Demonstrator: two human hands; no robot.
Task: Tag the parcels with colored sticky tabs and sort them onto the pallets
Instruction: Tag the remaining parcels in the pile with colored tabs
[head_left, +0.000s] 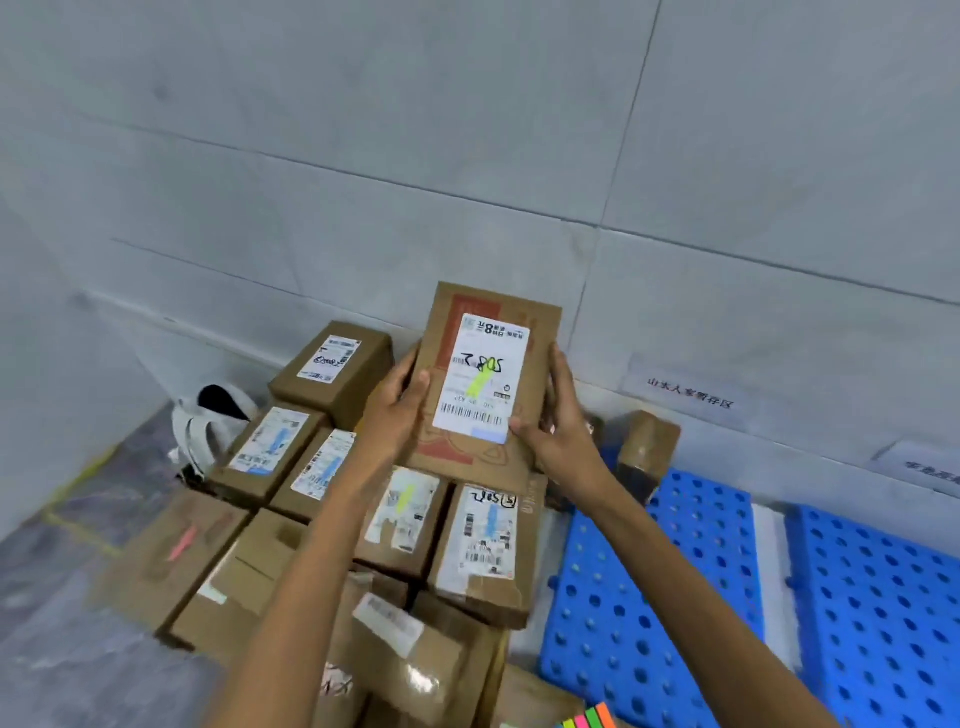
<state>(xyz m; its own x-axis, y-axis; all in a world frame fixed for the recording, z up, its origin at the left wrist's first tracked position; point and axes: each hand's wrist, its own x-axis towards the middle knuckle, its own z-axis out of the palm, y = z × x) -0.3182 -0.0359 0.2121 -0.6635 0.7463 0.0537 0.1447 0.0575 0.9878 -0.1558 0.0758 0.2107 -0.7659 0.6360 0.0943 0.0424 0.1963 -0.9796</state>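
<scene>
I hold a brown cardboard parcel (483, 358) up over the stack, its white shipping label facing me with a yellow-green sticky tab (479, 385) across it. My left hand (400, 405) grips its left edge, thumb on the front. My right hand (558, 415) grips its right edge, thumb near the label's lower corner. Below lie several tagged parcels: blue tabs on one (270, 447) and another (480, 540), a yellow-green tab on one (402, 514), a pink tab on one (179, 545). A pad of colored sticky tabs (589, 718) shows at the bottom edge.
A blue perforated plastic pallet (691, 571) lies to the right with a second one (883, 597) beside it. A small parcel (647, 447) sits at the first pallet's far corner. Grey wall with paper signs (688, 392) stands behind. A white bag (208, 421) lies left.
</scene>
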